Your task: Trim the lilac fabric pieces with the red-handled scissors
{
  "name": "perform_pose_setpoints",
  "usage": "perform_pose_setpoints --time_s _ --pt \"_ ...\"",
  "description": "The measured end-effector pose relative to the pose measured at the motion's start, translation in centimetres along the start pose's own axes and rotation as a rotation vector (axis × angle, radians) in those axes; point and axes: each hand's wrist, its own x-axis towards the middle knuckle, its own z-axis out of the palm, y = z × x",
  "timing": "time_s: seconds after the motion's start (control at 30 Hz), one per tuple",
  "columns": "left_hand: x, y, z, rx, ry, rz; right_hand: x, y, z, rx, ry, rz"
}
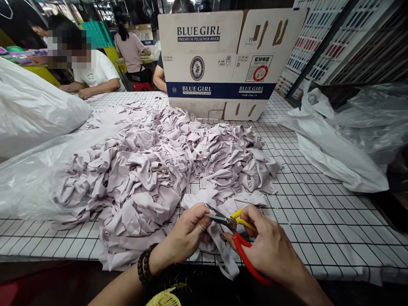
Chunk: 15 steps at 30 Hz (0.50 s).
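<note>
Scissors [230, 222] with one red and one yellow handle sit in my right hand [270, 242], fingers wrapped around the handles. Their blades are slightly apart and point left, the tips beside the fingers of my left hand [183, 233]. That hand is closed in a pinch on a pale mauve fabric strip [219, 244], which hangs down over the table's front edge. Just behind both hands starts a large heap of pale mauve fabric pieces [146, 170], crumpled and tangled with thin strips.
A Blue Girl beer carton [204, 68] stands behind the heap on the grid-patterned table [306, 221]. White plastic bags [38, 106] lie at left, with more plastic bags [338, 144] at right. A person in a white shirt [98, 70] sits across the table; others work farther back.
</note>
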Motion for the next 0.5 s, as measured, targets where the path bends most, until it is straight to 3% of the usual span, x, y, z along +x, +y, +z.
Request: perform_pose_setpoints --time_s 0.5 --pt "-0.01 -0.29 -0.12 -0.217 -0.045 -0.141 0.13 -0.01 -0.07 0.051 -0.047 0.038"
